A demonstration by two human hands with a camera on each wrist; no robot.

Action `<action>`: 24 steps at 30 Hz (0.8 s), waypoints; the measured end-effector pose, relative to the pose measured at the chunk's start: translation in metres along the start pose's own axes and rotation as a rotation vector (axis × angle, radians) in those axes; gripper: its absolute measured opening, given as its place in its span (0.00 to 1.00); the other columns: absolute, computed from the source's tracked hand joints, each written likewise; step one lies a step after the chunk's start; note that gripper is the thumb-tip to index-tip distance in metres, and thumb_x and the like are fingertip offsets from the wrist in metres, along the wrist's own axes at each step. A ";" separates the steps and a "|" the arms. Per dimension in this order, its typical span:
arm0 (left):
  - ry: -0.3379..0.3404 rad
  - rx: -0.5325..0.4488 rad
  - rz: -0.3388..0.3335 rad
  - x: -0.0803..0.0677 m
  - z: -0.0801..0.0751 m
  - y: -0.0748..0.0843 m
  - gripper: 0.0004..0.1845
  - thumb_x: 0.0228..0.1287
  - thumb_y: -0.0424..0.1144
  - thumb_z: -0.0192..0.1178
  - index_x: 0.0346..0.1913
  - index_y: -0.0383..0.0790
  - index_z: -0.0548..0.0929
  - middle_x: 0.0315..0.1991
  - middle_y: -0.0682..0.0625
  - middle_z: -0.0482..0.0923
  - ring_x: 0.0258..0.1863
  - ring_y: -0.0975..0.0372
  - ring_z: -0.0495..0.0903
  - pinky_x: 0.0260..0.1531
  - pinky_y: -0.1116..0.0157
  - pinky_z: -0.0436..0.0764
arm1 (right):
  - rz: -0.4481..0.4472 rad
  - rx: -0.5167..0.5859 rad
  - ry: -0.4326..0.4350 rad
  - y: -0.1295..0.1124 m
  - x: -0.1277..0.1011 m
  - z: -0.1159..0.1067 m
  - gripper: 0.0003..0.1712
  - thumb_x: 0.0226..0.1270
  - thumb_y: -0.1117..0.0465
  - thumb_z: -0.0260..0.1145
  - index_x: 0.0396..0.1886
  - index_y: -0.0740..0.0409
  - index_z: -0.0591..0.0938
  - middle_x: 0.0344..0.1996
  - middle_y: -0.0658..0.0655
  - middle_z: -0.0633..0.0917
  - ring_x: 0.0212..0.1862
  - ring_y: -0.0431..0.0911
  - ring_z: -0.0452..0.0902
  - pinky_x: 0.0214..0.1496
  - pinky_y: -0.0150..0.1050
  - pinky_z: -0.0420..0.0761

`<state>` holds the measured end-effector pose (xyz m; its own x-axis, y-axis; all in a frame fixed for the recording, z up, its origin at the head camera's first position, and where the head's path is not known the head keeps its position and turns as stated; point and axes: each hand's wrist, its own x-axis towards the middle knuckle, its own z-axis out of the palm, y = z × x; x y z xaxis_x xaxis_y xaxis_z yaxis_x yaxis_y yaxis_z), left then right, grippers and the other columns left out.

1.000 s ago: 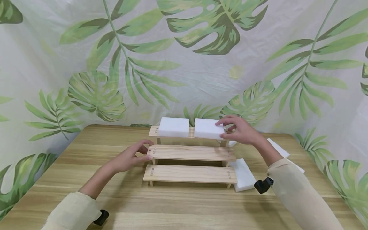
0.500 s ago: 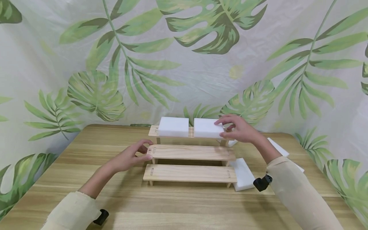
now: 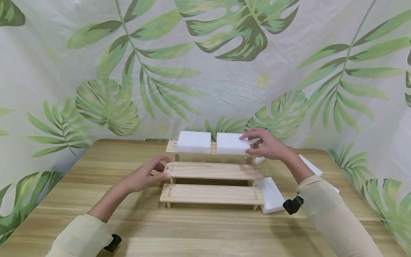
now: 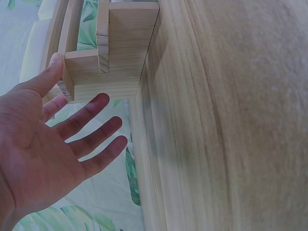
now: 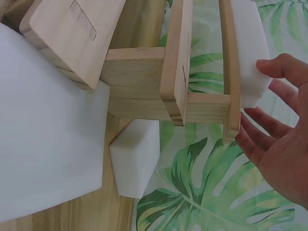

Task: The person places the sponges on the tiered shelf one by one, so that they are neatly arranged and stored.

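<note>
A three-step wooden display rack (image 3: 212, 194) stands on the table. On its top step sit two white foam blocks, a left foam block (image 3: 194, 142) and a right foam block (image 3: 229, 142), with a narrow gap between them. My right hand (image 3: 269, 144) holds the right block at its right end between thumb and fingers; in the right wrist view the thumb (image 5: 276, 66) presses on the foam. At the left end of the middle step, my left hand (image 3: 146, 175) pinches the board with thumb and index finger. Its other fingers (image 4: 101, 156) extend loosely in the left wrist view.
A flat white foam block (image 3: 271, 195) leans by the rack's lower right side. More white foam pieces (image 3: 310, 165) lie at the table's right, partly behind the right forearm. Another foam block (image 5: 137, 156) shows behind the rack's right side. A leaf-print cloth (image 3: 224, 89) hangs behind the table (image 3: 192, 232).
The right block and my right hand have shifted very slightly left along the top step since one second ago. My left hand stays at the middle step's end.
</note>
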<state>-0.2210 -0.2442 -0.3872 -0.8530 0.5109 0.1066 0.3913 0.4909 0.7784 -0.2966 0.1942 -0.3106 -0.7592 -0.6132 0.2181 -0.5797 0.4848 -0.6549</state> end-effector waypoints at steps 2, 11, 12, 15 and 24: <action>0.001 0.000 0.000 0.000 0.000 0.001 0.27 0.76 0.40 0.63 0.69 0.32 0.67 0.48 0.41 0.80 0.53 0.49 0.78 0.45 0.55 0.82 | 0.001 0.000 0.000 0.001 0.000 0.000 0.21 0.66 0.70 0.71 0.58 0.69 0.82 0.65 0.72 0.76 0.64 0.66 0.74 0.59 0.60 0.79; 0.001 0.001 0.002 0.000 0.001 0.001 0.26 0.76 0.40 0.63 0.68 0.32 0.67 0.48 0.41 0.80 0.53 0.49 0.78 0.44 0.56 0.81 | 0.025 0.025 0.006 0.001 -0.006 -0.003 0.25 0.66 0.70 0.71 0.62 0.69 0.80 0.71 0.72 0.70 0.67 0.68 0.71 0.60 0.61 0.79; 0.001 0.000 0.003 -0.001 0.001 0.001 0.26 0.76 0.40 0.63 0.68 0.32 0.67 0.48 0.41 0.81 0.52 0.49 0.79 0.44 0.56 0.82 | 0.030 0.025 0.011 0.001 -0.008 -0.004 0.26 0.67 0.69 0.71 0.63 0.69 0.79 0.71 0.72 0.70 0.67 0.69 0.71 0.61 0.61 0.78; 0.002 -0.002 0.006 -0.001 0.001 0.001 0.27 0.76 0.39 0.63 0.68 0.32 0.67 0.47 0.42 0.81 0.52 0.50 0.79 0.44 0.56 0.82 | 0.050 0.006 0.031 0.000 -0.015 -0.008 0.27 0.68 0.67 0.72 0.66 0.68 0.78 0.72 0.70 0.70 0.67 0.68 0.71 0.62 0.61 0.77; 0.005 0.008 0.013 0.000 0.001 -0.001 0.27 0.76 0.40 0.63 0.69 0.32 0.67 0.48 0.42 0.81 0.53 0.49 0.79 0.45 0.54 0.82 | 0.062 -0.070 0.126 0.006 -0.042 -0.022 0.25 0.69 0.67 0.72 0.64 0.65 0.79 0.63 0.68 0.80 0.61 0.64 0.78 0.59 0.60 0.79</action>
<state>-0.2209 -0.2441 -0.3889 -0.8495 0.5138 0.1196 0.4050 0.4899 0.7720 -0.2742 0.2365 -0.3076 -0.8229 -0.4996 0.2707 -0.5462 0.5645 -0.6189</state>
